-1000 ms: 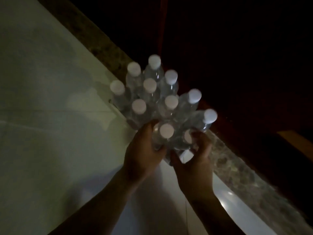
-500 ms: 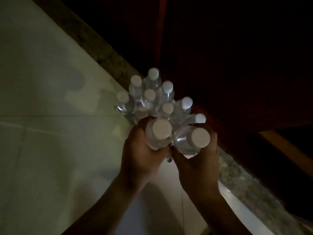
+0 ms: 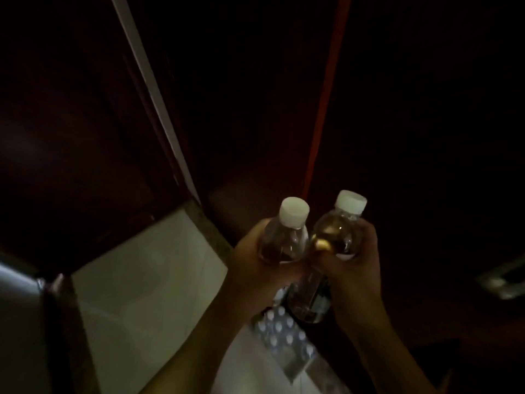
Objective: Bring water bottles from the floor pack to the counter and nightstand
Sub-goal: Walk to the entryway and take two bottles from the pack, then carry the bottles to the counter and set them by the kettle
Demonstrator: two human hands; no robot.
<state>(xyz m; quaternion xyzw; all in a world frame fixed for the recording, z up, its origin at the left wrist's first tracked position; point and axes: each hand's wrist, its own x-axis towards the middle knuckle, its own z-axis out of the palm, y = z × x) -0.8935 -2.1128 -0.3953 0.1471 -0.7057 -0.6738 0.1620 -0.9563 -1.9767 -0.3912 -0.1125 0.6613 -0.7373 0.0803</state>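
The left hand (image 3: 255, 260) holds one bottle (image 3: 284, 240); the right hand (image 3: 355, 268) holds another bottle (image 3: 338, 237), above the pack (image 3: 284, 339) on the floor (image 3: 136, 280).

Pale tiled floor (image 3: 147, 280) (dim light), speckled stone border strip (image 3: 211, 231) along dark wood; bottle pack (image 3: 284, 336) sits on it.
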